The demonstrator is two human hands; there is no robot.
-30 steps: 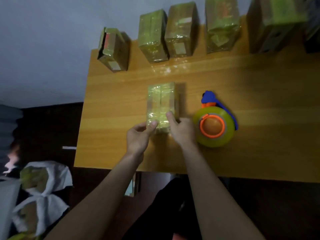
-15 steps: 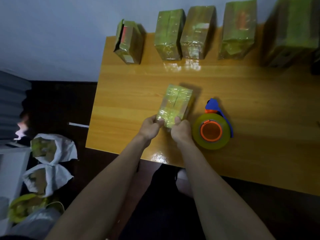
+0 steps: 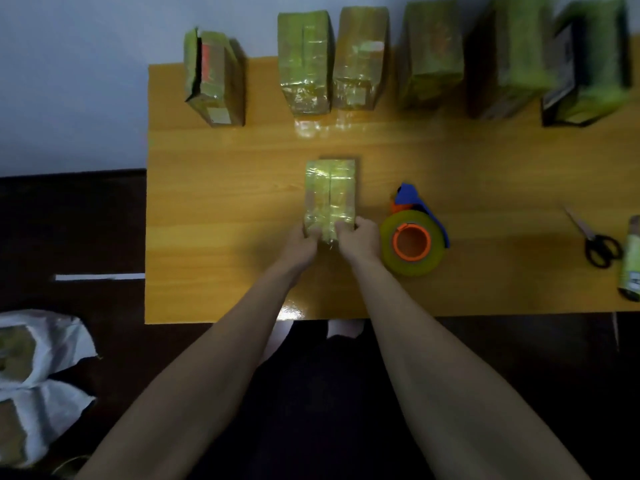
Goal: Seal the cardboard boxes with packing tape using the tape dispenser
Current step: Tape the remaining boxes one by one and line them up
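A small cardboard box point(image 3: 329, 192) wrapped in glossy yellow-green tape lies lengthwise at the middle of the wooden table point(image 3: 214, 216). My left hand point(image 3: 300, 244) and my right hand point(image 3: 357, 239) both grip its near end, thumbs on top. Just right of my right hand lies the tape dispenser point(image 3: 412, 239): a yellow-green tape roll on an orange hub with a blue handle pointing away from me. It touches neither hand.
Several taped boxes stand in a row along the far edge, one at the left point(image 3: 214, 77) with an open flap. Black-handled scissors point(image 3: 596, 243) and a small roll point(image 3: 632, 261) lie at the right edge. White bags point(image 3: 38, 382) sit on the dark floor at the left.
The box was tilted to the right half a second ago; it now lies straight along the table. Both hands stay on its near end. The dispenser has not moved.
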